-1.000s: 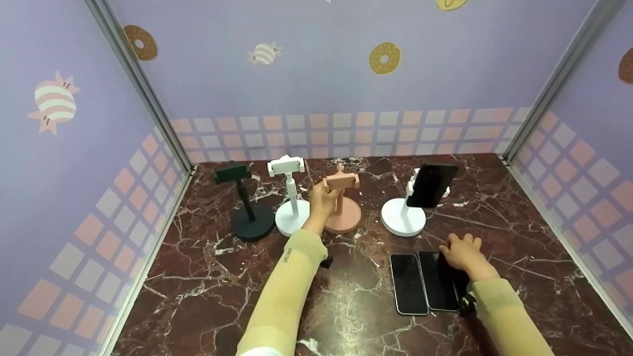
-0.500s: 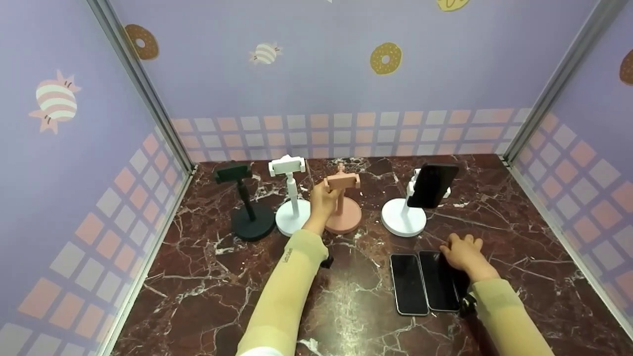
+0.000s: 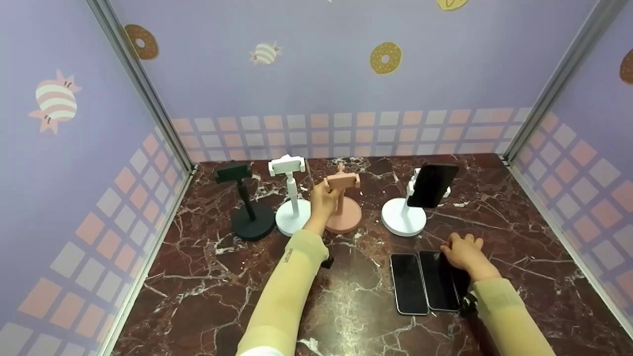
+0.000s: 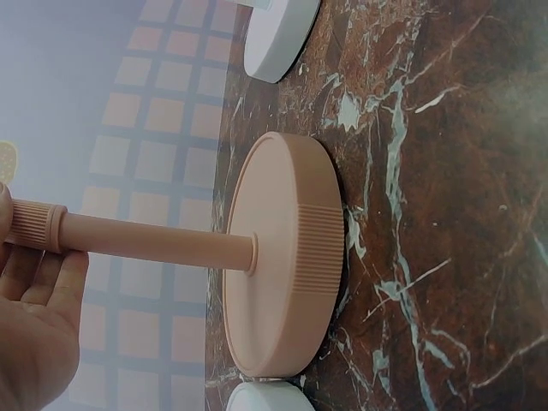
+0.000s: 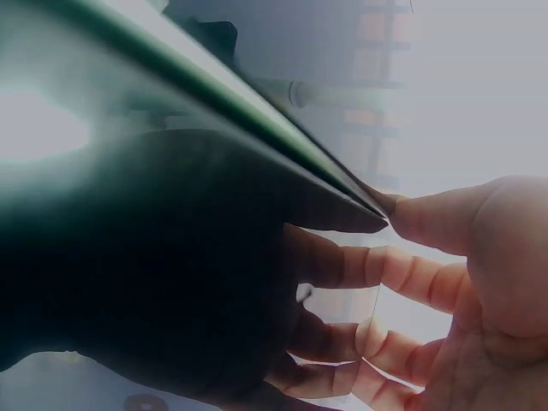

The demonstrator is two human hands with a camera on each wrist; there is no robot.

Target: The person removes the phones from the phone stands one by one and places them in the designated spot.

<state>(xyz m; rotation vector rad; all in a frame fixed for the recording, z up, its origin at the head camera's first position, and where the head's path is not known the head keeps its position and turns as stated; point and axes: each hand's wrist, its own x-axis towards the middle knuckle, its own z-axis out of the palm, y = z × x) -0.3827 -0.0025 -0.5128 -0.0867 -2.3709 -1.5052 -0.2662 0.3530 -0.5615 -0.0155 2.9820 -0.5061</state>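
Note:
My left hand (image 3: 321,202) grips the post of a pink phone stand (image 3: 348,217) just under its clamp. The left wrist view shows the fingers (image 4: 67,291) around the ribbed collar, with the stand's round base (image 4: 282,257) standing upright on the table. At the right, my right hand (image 3: 465,253) holds the far end of a dark phone (image 3: 462,283), partly hidden by the hand and wrist. In the right wrist view the thumb (image 5: 437,221) touches the phone's edge, and the fingers curl at its end. Beside it lie two more phones (image 3: 438,282) (image 3: 409,284), screens dark.
A black phone stand (image 3: 252,222) and a white one (image 3: 293,217) stand left of the pink stand. Another white stand (image 3: 403,217), at the right, bears a dark phone (image 3: 432,185). Patterned walls enclose the brown marbled table (image 3: 207,306).

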